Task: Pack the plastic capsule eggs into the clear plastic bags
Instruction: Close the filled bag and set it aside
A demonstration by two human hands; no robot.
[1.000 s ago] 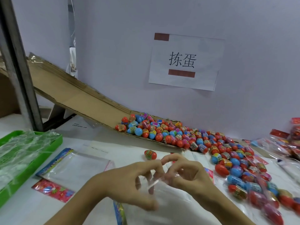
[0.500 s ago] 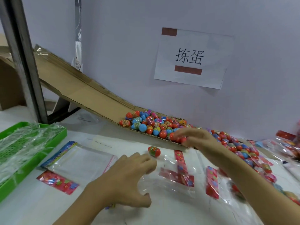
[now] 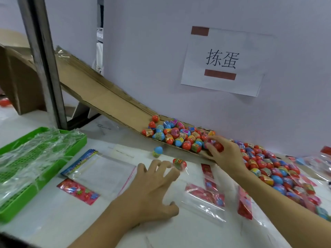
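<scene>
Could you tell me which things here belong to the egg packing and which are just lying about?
Job: eggs piled at the cardboard chute; clear bags; right hand on the pile; left hand by a loose egg.

Lying about: green tray; wall sign; metal post.

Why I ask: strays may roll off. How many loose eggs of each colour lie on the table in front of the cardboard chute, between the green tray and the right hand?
Blue-topped egg: 1
Red egg: 1, by the left hand
Total: 2
Not counted: the chute pile, where the right hand grips eggs.
</scene>
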